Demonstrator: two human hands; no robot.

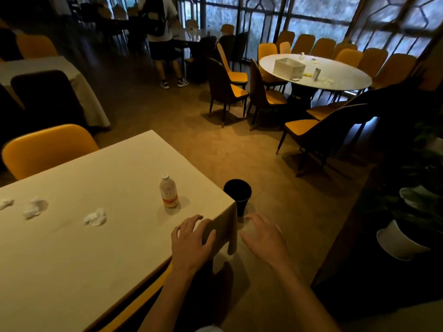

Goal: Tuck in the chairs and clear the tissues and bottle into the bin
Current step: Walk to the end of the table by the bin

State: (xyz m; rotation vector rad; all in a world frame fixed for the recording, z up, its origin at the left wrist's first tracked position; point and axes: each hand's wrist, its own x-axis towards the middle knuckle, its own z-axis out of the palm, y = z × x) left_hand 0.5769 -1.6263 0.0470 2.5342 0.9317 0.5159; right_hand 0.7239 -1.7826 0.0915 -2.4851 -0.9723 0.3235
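Observation:
A plastic bottle (168, 192) with a white cap and an orange label stands upright near the right end of the cream-clothed table (72, 259). Three crumpled white tissues lie to its left: one (95, 217) closest, one (33, 208) further left, one (6, 203) at the frame edge. A black bin (237, 194) stands on the floor just past the table's right corner. My left hand (191, 240) rests on the table's near right corner, fingers spread. My right hand (265, 237) hovers open over the floor beside it. A yellow chair (148, 293) sits against the table's near edge below my left arm.
Another yellow chair (48, 149) stands at the table's far side. Dark-backed chairs (318, 135) ring a round white table (335, 80) at back right. White plant pots (398, 243) line the right side. A person (163, 37) stands in the aisle at the back.

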